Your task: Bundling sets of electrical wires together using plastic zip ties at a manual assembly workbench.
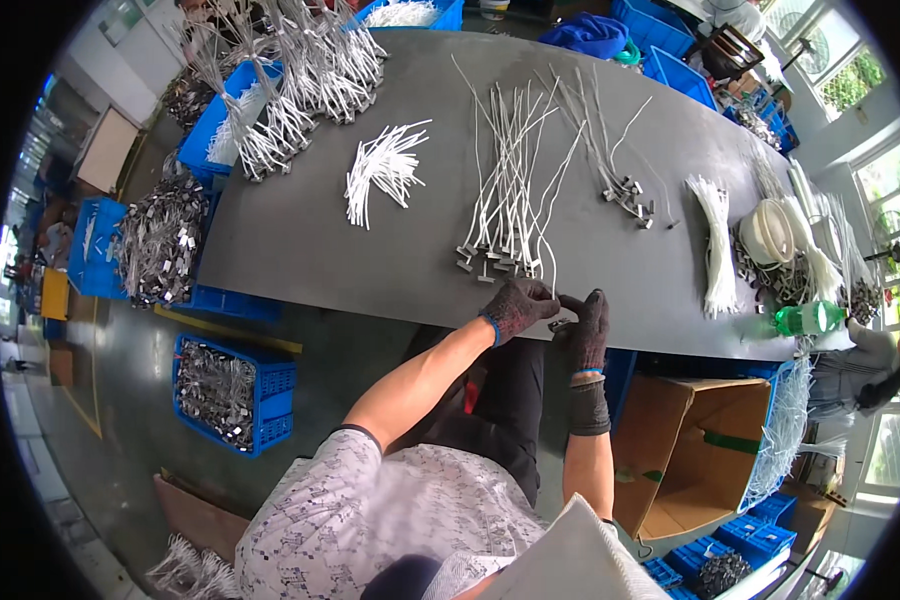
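Observation:
My left hand (pixel 519 308), in a dark knitted glove, is closed in a pinch at the table's front edge. A thin white cable (pixel 552 268) runs down into its fingertips. Close beside it, my right hand (pixel 587 328), gloved too, is closed on a small dark metal piece (pixel 561 326) showing between the two hands. Just beyond them lies a loose bundle of white cables (pixel 508 190) with small metal blocks at their near ends. Farther right, a smaller group of thin grey cables (pixel 625 190) has similar blocks.
The grey table (pixel 410 270) also bears a pile of short white tubes (pixel 382 172), tall cable bundles (pixel 300 90) at the far left, a white bundle (pixel 714 245) and a green bottle (pixel 808 319) at the right. Below stand a blue crate (pixel 273 392) and a cardboard box (pixel 660 440).

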`<action>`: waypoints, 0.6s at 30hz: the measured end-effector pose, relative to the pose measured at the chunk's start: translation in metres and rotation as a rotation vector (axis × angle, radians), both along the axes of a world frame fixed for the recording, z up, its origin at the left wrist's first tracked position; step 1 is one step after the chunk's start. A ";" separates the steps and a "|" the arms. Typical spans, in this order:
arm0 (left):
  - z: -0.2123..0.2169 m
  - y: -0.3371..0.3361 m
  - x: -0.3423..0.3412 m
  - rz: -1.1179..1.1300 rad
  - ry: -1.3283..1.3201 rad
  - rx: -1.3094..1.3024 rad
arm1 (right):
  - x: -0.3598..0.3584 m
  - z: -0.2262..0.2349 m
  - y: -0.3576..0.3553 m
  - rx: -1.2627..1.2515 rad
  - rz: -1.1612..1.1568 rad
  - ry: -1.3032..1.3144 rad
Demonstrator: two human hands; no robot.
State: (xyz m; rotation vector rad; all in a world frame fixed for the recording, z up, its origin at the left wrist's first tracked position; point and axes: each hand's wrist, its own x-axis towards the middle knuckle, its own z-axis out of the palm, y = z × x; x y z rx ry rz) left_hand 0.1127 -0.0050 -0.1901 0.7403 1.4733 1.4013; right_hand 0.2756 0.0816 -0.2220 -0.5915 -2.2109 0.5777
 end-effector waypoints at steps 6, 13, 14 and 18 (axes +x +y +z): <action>0.007 0.009 -0.006 -0.079 -0.244 0.007 | -0.021 -0.003 0.015 -0.249 -0.063 -0.143; 0.006 0.031 -0.014 -0.015 -0.194 0.065 | -0.036 0.024 0.039 -0.264 0.119 -0.221; 0.007 0.033 -0.015 -0.029 -0.208 0.017 | -0.039 0.026 0.038 -0.317 0.104 -0.210; 0.018 0.034 -0.026 -0.084 -0.175 -0.029 | -0.043 0.028 0.038 -0.832 0.131 -0.041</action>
